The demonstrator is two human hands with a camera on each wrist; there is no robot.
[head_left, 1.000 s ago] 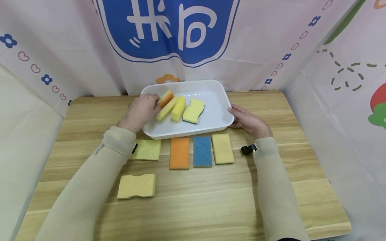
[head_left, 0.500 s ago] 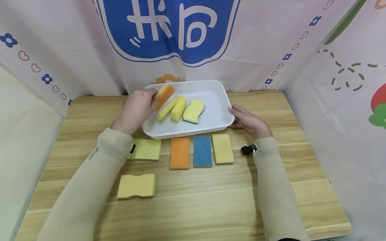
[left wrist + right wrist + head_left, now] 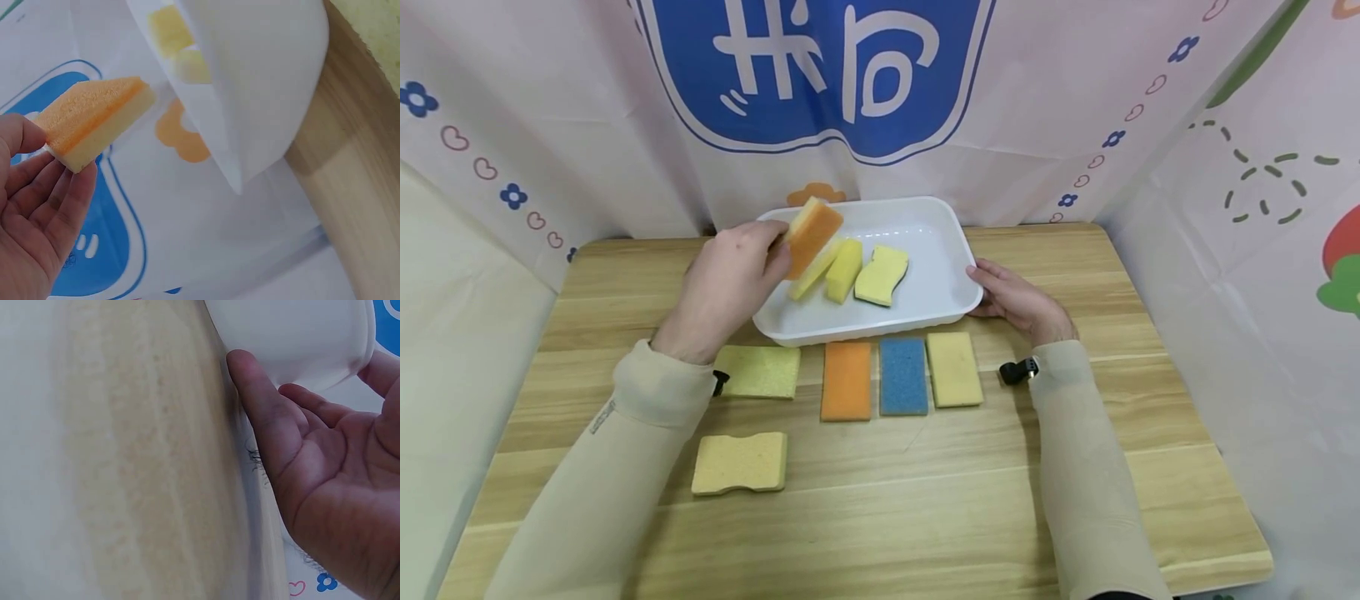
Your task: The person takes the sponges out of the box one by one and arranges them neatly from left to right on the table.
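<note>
Shifted toward the left edge of the table (image 3: 880, 525) since a second ago, at the white tray (image 3: 934, 262) whose right edge the right hand (image 3: 1018, 302) grips between thumb and fingers, the left hand (image 3: 722, 287) pinches an orange-and-yellow sponge (image 3: 816, 237) between thumb and fingers over the tray's left end, with three yellow sponges (image 3: 845, 271) lying inside.

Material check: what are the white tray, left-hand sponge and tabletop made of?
White tray: probably plastic, glossy, with bright reflections inside.
Orange-faced sponge: likely pale foam with a scouring layer; the orange face looks matte and grainy.
Tabletop: smooth wood or laminate; grain bands show, but not which.
</note>
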